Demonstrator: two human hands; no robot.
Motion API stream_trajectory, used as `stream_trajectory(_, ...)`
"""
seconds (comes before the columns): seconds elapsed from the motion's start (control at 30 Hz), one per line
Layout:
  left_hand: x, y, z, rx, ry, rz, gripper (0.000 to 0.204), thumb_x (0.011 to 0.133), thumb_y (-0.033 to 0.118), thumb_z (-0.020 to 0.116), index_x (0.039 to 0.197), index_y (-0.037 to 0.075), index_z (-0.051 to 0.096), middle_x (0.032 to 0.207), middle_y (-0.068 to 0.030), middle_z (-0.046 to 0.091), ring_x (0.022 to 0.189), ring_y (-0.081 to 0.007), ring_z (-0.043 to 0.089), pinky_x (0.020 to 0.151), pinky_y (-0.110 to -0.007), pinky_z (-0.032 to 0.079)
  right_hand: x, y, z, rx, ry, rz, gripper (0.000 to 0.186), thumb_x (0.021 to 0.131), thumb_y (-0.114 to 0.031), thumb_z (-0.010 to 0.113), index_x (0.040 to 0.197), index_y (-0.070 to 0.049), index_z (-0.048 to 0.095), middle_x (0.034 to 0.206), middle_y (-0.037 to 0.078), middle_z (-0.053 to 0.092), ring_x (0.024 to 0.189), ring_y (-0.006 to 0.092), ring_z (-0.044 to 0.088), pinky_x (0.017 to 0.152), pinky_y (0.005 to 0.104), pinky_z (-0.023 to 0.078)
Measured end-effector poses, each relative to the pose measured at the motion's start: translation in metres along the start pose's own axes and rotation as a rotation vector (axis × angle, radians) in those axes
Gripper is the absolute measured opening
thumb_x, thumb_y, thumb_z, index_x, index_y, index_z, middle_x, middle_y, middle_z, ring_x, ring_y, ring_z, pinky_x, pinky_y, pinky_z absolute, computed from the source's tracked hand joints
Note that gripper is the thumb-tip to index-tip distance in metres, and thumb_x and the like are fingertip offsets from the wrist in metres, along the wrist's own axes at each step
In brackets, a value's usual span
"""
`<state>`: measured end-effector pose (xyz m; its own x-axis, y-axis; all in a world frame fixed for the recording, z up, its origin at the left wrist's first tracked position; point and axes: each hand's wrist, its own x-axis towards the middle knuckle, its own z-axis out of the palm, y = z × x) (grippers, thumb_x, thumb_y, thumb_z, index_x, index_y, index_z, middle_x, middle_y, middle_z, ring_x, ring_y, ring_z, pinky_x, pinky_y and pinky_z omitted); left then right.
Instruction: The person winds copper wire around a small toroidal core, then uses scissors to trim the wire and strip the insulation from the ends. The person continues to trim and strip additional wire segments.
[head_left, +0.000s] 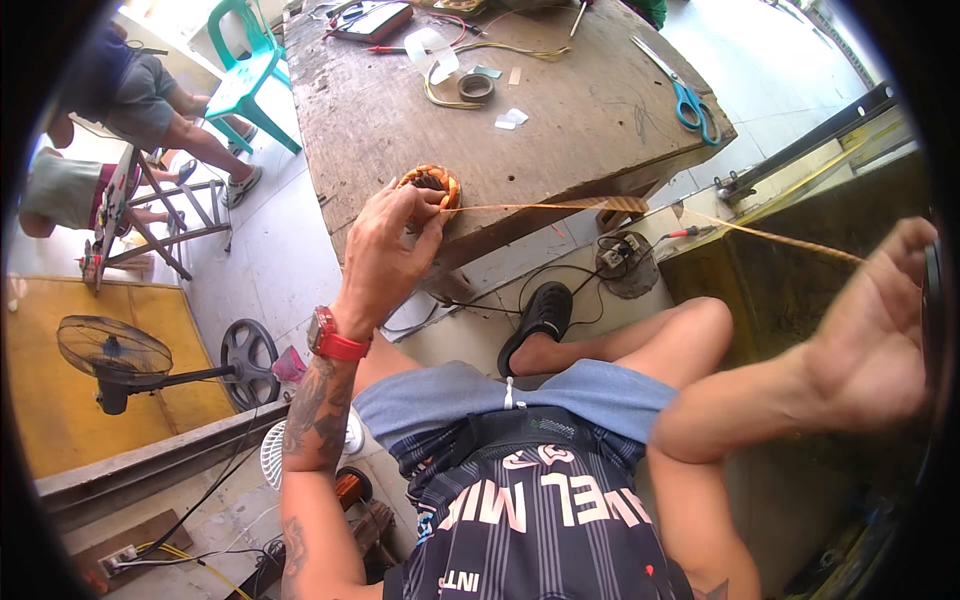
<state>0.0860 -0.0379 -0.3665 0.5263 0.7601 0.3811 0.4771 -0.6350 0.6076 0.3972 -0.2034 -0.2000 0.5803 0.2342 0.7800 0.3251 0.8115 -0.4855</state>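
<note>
My left hand (388, 238), with a red watch on its wrist, pinches an orange-wrapped ring (453, 188) at the near edge of the wooden table. The ring has an open middle that looks dark. From it a long, narrow tan-orange strip (610, 204) stretches to the right, taut and partly twisted. My right hand (872, 335) is raised far out at the right with its fingers closed at the strip's other end. Motion smears that hand a little, and the picture's rim cuts close to its fingertips.
On the worn wooden table (350, 130) lie blue-handled scissors (688, 102), a brown tape roll (476, 88), wires and small scraps. A socket box with cords (622, 252) sits on the floor beyond my knees. Left are a fan (112, 352), a teal chair (245, 85) and other people.
</note>
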Motion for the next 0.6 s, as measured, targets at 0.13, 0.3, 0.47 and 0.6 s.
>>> stream_trajectory(0.13, -0.006, 0.003, 0.011, 0.054, 0.118, 0.060, 0.012, 0.092, 0.006, 0.076, 0.101, 0.003, 0.068, 0.103, -0.0110, 0.076, 0.107, -0.0340, 0.073, 0.115, -0.054, 0.049, -0.092, 0.043, 0.038, -0.327, -0.310, 0.305, 0.010, 0.097, -0.001, 0.066, 0.104, 0.001, 0.073, 0.092, 0.005, 0.071, 0.082, 0.0162, 0.063, 0.077, 0.0309, 0.053)
stream_trajectory(0.3, -0.010, 0.006, 0.015, 0.193, 0.160, 0.164, 0.013, 0.095, 0.005, 0.073, 0.103, 0.002, 0.064, 0.113, -0.0149, 0.073, 0.116, -0.0365, 0.068, 0.112, -0.052, 0.051, -0.190, 0.108, 0.037, -0.487, -0.503, 0.497, 0.009, 0.088, -0.005, 0.080, 0.093, 0.000, 0.076, 0.087, 0.008, 0.071, 0.079, 0.0181, 0.069, 0.073, 0.0321, 0.056)
stream_trajectory(0.47, -0.012, 0.009, 0.010, 0.199, 0.046, 0.088, 0.014, 0.097, 0.005, 0.071, 0.106, 0.001, 0.062, 0.118, -0.0170, 0.071, 0.123, -0.0375, 0.064, 0.104, -0.049, 0.053, -0.201, 0.117, 0.034, -0.483, -0.543, 0.576, 0.011, 0.088, -0.007, 0.080, 0.095, 0.001, 0.077, 0.089, 0.010, 0.072, 0.080, 0.0201, 0.071, 0.074, 0.0331, 0.056)
stream_trajectory(0.6, -0.011, 0.007, 0.009, 0.178, 0.037, 0.071, 0.011, 0.097, 0.004, 0.072, 0.105, 0.001, 0.065, 0.116, -0.0155, 0.075, 0.122, -0.0351, 0.066, 0.105, -0.047, 0.054, -0.207, 0.133, 0.055, -0.575, -0.646, 0.428, 0.014, 0.090, -0.009, 0.080, 0.102, -0.001, 0.079, 0.094, 0.012, 0.074, 0.091, 0.0276, 0.071, 0.087, 0.0385, 0.056)
